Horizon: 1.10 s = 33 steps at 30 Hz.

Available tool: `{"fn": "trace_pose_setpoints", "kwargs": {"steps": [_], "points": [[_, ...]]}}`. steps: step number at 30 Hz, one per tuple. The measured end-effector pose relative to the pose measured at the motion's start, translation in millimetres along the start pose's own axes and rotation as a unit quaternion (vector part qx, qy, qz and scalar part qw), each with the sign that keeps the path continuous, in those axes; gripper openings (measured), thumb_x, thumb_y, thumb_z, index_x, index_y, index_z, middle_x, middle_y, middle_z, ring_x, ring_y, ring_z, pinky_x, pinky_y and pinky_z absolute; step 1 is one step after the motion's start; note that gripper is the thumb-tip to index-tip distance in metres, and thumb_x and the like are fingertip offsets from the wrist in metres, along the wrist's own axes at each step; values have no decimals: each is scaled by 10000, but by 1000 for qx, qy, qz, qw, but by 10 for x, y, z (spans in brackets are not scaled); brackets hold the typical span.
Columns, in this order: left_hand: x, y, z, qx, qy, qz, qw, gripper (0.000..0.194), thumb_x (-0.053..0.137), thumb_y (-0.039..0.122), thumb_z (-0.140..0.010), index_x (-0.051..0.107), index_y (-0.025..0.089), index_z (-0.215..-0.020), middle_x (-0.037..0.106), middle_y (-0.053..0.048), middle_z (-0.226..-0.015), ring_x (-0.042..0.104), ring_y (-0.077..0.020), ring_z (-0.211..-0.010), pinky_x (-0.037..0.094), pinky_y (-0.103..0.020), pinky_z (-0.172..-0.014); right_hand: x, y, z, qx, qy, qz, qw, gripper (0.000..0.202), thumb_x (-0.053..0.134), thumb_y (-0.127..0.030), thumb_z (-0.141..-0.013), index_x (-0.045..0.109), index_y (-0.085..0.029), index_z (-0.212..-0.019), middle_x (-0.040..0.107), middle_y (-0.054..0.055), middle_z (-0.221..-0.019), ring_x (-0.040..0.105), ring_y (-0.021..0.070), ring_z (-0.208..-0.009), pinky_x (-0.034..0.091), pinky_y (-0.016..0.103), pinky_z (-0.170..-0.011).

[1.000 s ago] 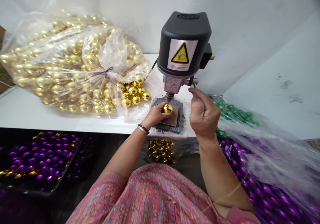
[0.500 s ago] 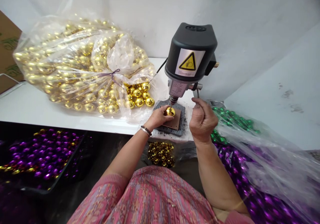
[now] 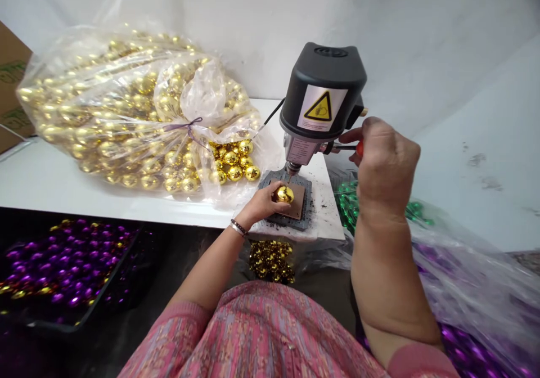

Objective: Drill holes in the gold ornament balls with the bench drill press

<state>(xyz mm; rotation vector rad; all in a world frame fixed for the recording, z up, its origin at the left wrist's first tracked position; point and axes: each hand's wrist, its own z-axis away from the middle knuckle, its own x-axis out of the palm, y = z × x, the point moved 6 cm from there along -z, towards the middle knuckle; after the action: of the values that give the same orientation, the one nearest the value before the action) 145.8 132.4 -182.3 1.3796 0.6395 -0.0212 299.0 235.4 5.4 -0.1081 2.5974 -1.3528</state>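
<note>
My left hand (image 3: 266,202) grips a shiny gold ball (image 3: 286,194) between thumb and fingers, over a brown board (image 3: 296,205) on the grey base plate (image 3: 309,198) of a small drill press (image 3: 323,94). A thin bit points down from the chuck (image 3: 292,168), just above and behind the ball, apart from it. Dark marks show on the ball's top. Up at the right side of the machine, my right hand (image 3: 386,156) is closed around the feed lever (image 3: 348,147), whose red knob (image 3: 359,148) shows by the fingers.
A tied clear bag of gold balls (image 3: 139,113) fills the table's left part. Dark shavings lie around the base. Below are a crate of purple balls (image 3: 67,265), a heap of gold pieces (image 3: 272,260), and bagged green (image 3: 348,203) and purple balls (image 3: 468,344) at right.
My right hand has swung up and to the right with the lever. The ball, in my left hand, has shifted slightly toward me, out from under the drill bit.
</note>
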Motion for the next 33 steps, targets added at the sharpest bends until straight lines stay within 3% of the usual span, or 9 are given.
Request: {"fn": "trace_pose_setpoints", "kwargs": {"steps": [4, 7, 10, 14, 18, 21, 24, 29, 33], "points": [[-95, -40, 155, -1, -86, 60, 994, 649, 792, 353, -717, 624, 161, -1313, 714, -112, -1171, 669, -198, -923, 545, -325, -804, 19, 77, 9, -5, 6, -14, 1000, 372, 459, -361, -904, 678, -169, -672, 555, -3, -588, 490, 90, -594, 379, 271, -583], [-438, -120, 58, -9, 59, 9, 998, 500, 659, 358, -859, 632, 148, -1312, 698, -149, -1227, 665, -232, -1034, 535, -379, -907, 25, 127, 49, -13, 8, -17, 1000, 378, 446, -361, -907, 614, -165, -630, 560, -4, -604, 502, 86, -606, 367, 262, -569], [-763, -172, -99, -25, 220, -146, 964, 433, 518, 176, -915, 610, 144, -1336, 658, -161, -1308, 589, -263, -1229, 458, -422, -1061, 24, 137, 65, -16, 4, -12, 1000, 380, 436, -386, -915, 604, -178, -647, 557, -14, -607, 473, 83, -581, 364, 258, -560], [-733, -223, -343, -31, 139, -330, 933, 583, 470, 55, -857, 525, 167, -1427, 500, -170, -1490, 596, -297, -1232, 488, -417, -1006, 22, 107, 96, -30, -9, -10, 999, 381, 429, -388, -930, 623, -196, -664, 597, -2, -652, 493, 92, -591, 379, 257, -567], [-709, -307, -367, -84, 117, -394, 908, 525, 512, 133, -868, 533, 167, -1392, 553, -202, -1392, 656, -330, -1101, 524, -433, -883, 13, 91, 134, -36, -8, -4, 999, 392, 434, -400, -941, 664, -204, -692, 495, -12, -562, 471, 98, -556, 405, 261, -600], [-750, -333, -255, -84, 163, -351, 918, 503, 624, 200, -824, 560, 152, -1321, 633, -192, -1258, 649, -320, -1078, 518, -404, -877, 16, 94, 148, -32, -9, -14, 999, 382, 444, -395, -937, 667, -203, -695, 522, -11, -584, 448, 92, -538, 428, 267, -620], [-737, -347, -69, -37, 194, -209, 958, 547, 699, 234, -775, 554, 149, -1296, 683, -126, -1132, 657, -238, -996, 521, -337, -869, 22, 92, 151, -31, -8, -28, 999, 367, 447, -380, -929, 671, -198, -703, 528, -11, -579, 487, 99, -562, 458, 278, -664], [-475, -263, 184, 53, 137, 24, 989, 592, 726, 265, -751, 523, 165, -1298, 666, -97, -1165, 655, -168, -968, 536, -291, -866, 25, 55, 144, -45, -6, -34, 998, 365, 425, -322, -907, 635, -163, -654, 610, 15, -642, 564, 108, -657, 465, 289, -723], [-234, -170, 216, 51, 78, 58, 994, 589, 735, 311, -748, 531, 165, -1280, 658, -90, -1159, 649, -153, -913, 538, -282, -828, 31, 37, 136, -40, -13, -31, 999, 376, 429, -339, -904, 571, -162, -604, 590, 16, -622, 528, 87, -628, 444, 271, -694]]}}
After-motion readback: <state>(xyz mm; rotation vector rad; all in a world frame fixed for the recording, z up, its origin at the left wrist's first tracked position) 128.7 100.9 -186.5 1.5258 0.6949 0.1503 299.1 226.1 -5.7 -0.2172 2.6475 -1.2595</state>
